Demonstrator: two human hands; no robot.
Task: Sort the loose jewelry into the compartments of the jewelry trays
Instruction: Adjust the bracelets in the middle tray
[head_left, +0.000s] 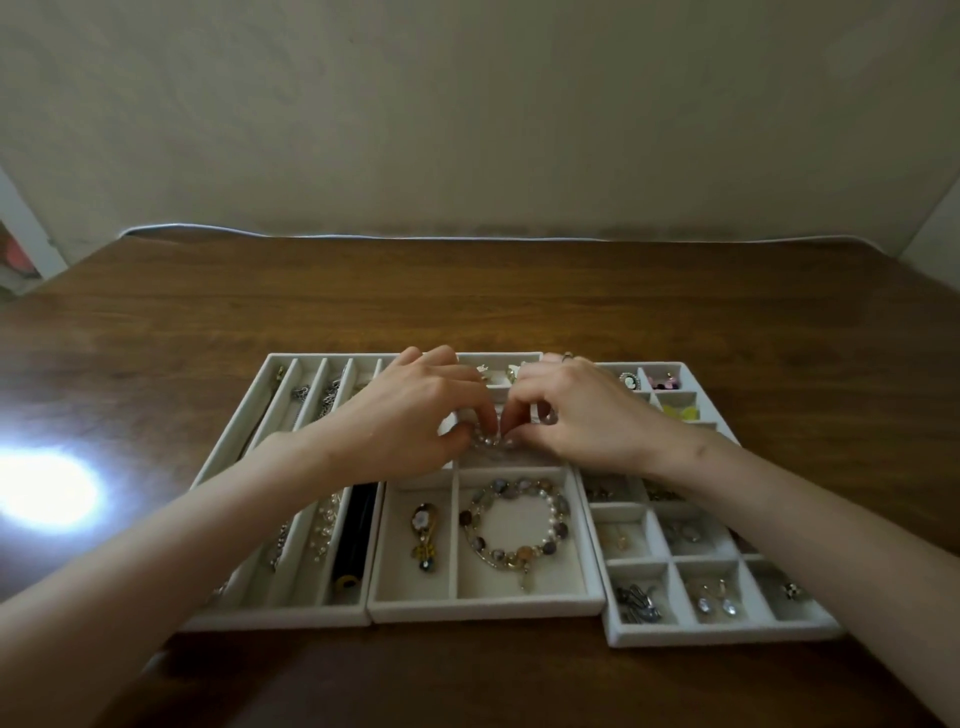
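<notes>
Side by side, three pale grey velvet-lined jewelry trays are set on the brown wooden desk (467, 301), closer to its near edge than to its far edge: a left tray (275, 616) of long narrow slots, a middle tray (483, 610) of larger compartments, and a right tray (722, 636) of small square cells, the last placed slightly nearer the near edge. Both hands are held close together over the centre of the middle tray. The left hand (415, 410) and the right hand (582, 410) are each curled, and a small glittering beaded piece (485, 439) is pinched between the fingertips of both, over the compartment just beyond the bracelet; whether it touches the lining cannot be told. A thin ring (567, 357) is worn on a finger of the right hand. A round bracelet of mixed grey, brown and pearl beads (514, 525) is laid in the near right compartment of the middle tray, and a gold flower pendant (425, 535) in the near left one. A black cylinder (356, 535) is lodged in the rightmost slot of the left tray, with silver chains (327, 525) in the slot beside it. A silver leaf brooch (638, 603) and clear drop earrings (714, 597) are kept in neighbouring near cells of the right tray, and yellow pieces (680, 413) in a far cell. A bright glare (47, 491) is cast on the desk near its left edge.
</notes>
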